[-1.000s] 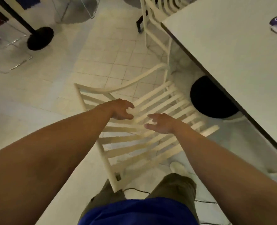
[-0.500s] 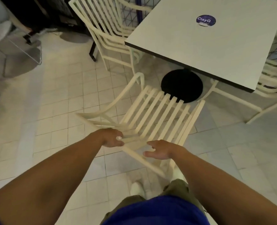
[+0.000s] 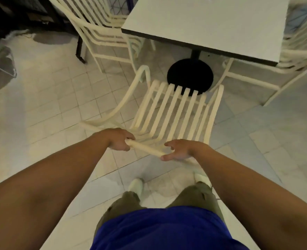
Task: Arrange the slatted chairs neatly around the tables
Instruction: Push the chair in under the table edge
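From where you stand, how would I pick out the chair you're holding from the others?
Find the white square table on its round black base. At its near edge is a cream slatted chair, seat towards the base. Unlike the left chairs and the right chair, a left hand grips its top rail.

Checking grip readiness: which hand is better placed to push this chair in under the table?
Left. The left hand grips the chair's top rail, fingers curled round it; the right hand lies open at the rail's end, fingers spread.
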Demonstrator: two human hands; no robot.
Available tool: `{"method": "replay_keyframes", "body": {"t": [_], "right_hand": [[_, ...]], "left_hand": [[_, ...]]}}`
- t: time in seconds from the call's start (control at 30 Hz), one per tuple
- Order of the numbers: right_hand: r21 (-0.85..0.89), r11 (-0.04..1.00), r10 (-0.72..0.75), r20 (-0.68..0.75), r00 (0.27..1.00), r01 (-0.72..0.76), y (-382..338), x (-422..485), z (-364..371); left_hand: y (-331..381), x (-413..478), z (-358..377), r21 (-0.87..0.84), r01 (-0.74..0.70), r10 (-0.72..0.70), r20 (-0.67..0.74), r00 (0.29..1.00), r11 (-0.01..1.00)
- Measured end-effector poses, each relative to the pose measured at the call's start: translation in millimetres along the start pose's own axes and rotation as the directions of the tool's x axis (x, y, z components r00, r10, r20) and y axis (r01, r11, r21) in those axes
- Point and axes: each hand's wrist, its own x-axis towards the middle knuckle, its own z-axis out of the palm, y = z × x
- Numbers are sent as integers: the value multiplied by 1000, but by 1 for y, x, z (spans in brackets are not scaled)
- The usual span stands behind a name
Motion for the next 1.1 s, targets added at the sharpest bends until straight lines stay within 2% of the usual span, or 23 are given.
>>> {"method": "replay_keyframes", "body": {"t": [0.17,0.3,0.53,0.63,0.93,1.1], "right_hand": [[90,989,128,-70,989,-121,-8,10,17],[40,982,187,-123,975,-184,-25,2,28],[-7,981,185,-260,948,-194,-36,-11,43],[0,978,199,-304,932,-209,-31,-7,47],[-23,983,167,-289,943,-181,-21,-3,36],[4,983,177,-285,942,-183,-17,0,24]], "left_hand": [[-35,11,-9,175,-129,121,55,991,976],[-43,10,-7,197,-216,213,39,976,956],[-51,15,-6,196,-280,283,13,959,940],[-54,16,-8,227,-260,270,-14,963,939],[-50,24,-9,293,-135,181,-135,974,946],[-47,32,-19,284,-130,171,-123,978,950]]}}
